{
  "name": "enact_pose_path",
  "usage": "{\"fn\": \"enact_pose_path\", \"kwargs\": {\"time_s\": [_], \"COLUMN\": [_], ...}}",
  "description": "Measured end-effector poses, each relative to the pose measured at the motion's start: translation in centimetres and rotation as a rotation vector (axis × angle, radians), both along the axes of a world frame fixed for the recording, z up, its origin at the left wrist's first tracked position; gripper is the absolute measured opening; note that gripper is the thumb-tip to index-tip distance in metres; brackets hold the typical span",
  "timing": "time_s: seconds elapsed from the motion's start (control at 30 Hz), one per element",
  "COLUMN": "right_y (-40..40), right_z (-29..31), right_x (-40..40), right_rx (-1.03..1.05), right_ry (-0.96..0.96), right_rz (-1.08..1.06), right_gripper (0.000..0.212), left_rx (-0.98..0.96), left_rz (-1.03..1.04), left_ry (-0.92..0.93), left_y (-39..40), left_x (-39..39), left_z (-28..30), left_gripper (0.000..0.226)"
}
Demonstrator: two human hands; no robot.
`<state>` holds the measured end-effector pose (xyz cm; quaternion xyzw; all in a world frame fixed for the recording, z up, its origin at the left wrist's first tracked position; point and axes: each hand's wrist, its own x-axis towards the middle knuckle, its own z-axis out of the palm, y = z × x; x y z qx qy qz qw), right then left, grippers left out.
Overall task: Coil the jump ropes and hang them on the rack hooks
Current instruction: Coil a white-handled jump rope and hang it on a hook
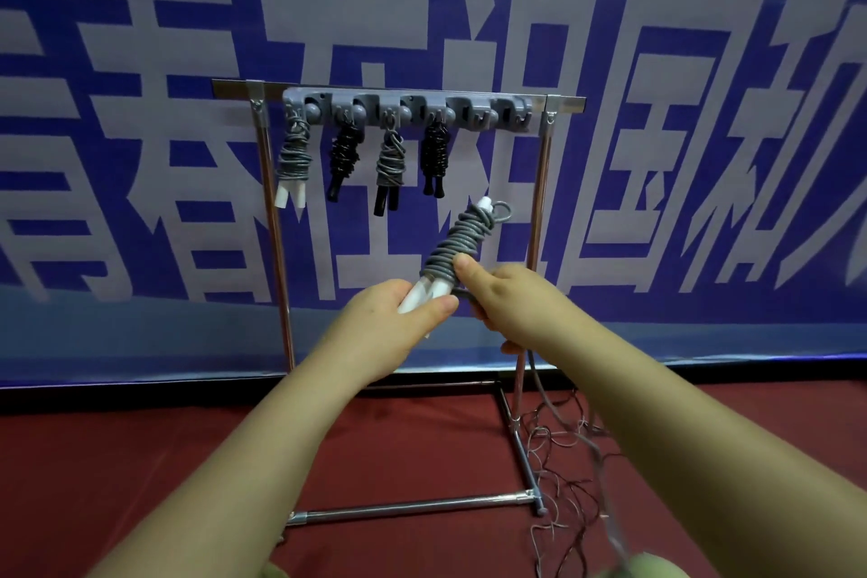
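Nearest: loose grey cord (581,432) trails off the right hand down to the red floor (140,460), tangled there with thin dark strands beside the rack's base bar. Left hand (389,324) grips the two white handles (422,293) of the grey rope bundle (462,244), fingers curled round them from below. Right hand (509,300) is just beside it, thumb pressed on the lowest wraps and fingers closed on the free cord, so winding looks unfinished. The bundle's long axis runs up and away from both hands, tilted right, its far end carrying a small grey loop (502,210). That loop is the part meant for a hook, and it points toward the rack, below the bar and a little left of the free pegs; the right hand sits nearer that side. Farther: rack (539,183) on metal legs with a grey hook strip (408,106). Four bundles hang from it, left to right: grey with white handles (293,155), black (345,155), grey with black handles (389,164), black (434,155). Hooks at the right end (511,113) appear vacant. Behind, a blue banner (703,108) with pale characters
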<state>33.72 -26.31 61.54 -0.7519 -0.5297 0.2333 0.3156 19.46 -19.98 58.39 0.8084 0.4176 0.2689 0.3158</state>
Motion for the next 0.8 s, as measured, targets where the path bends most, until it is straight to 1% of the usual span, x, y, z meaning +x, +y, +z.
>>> {"fn": "enact_pose_path", "kwargs": {"time_s": [0.07,0.13,0.2,0.27,0.33,0.4,0.43,0.47,0.53,0.57,0.6,0.63,0.67,0.73,0.8], "right_y": [0.1,0.2,0.1,0.0,0.0,0.0,0.0,0.0,-0.2,-0.3,-0.5,-0.6,-0.7,-0.9,-1.0], "right_z": [-0.3,-0.7,-1.1,-1.5,-1.5,-1.4,-1.3,-1.2,-1.0,-0.8,-0.6,-0.3,-0.1,0.4,0.7], "right_x": [0.0,0.1,0.2,0.2,0.2,0.2,0.4,0.5,0.8,0.8,0.8,0.7,0.5,0.3,0.3], "right_rx": [0.037,0.057,0.048,0.035,0.064,0.117,0.143,0.168,0.204,0.213,0.218,0.217,0.209,0.192,0.174], "right_ry": [0.021,0.088,0.208,0.324,0.333,0.276,0.241,0.204,0.153,0.149,0.149,0.144,0.129,0.081,0.030], "right_rz": [-0.014,0.006,0.049,0.067,0.051,0.033,0.029,0.032,0.056,0.080,0.104,0.127,0.143,0.155,0.126], "right_gripper": [0.059,0.055,0.054,0.056,0.057,0.056,0.055,0.054,0.054,0.054,0.053,0.052,0.051,0.050,0.053], "left_rx": [0.049,0.124,0.228,0.331,0.387,0.362,0.278,0.109,-0.451,-0.704,-0.885,-0.998,-1.065,-1.153,-1.200], "left_rz": [0.040,0.091,0.139,0.166,0.153,0.094,0.048,-0.015,-0.220,-0.338,-0.425,-0.475,-0.503,-0.528,-0.518], "left_ry": [0.058,0.142,0.234,0.297,0.294,0.237,0.176,0.056,-0.252,-0.352,-0.420,-0.466,-0.496,-0.543,-0.574], "left_y": [0.3,0.5,0.3,-0.1,-0.4,-0.4,-0.4,-0.4,-0.2,-0.1,-0.1,0.0,-0.2,-0.6,-1.3], "left_x": [0.0,-0.3,-0.7,-1.0,-1.1,-1.3,-1.4,-1.7,-2.2,-2.3,-2.4,-2.5,-2.3,-1.6,-0.9], "left_z": [0.3,0.4,0.6,0.7,0.7,0.6,0.7,0.9,1.4,1.3,1.1,0.8,0.6,0.2,0.3], "left_gripper": [0.039,0.039,0.037,0.037,0.039,0.040,0.042,0.047,0.065,0.074,0.082,0.086,0.087,0.080,0.072]}}
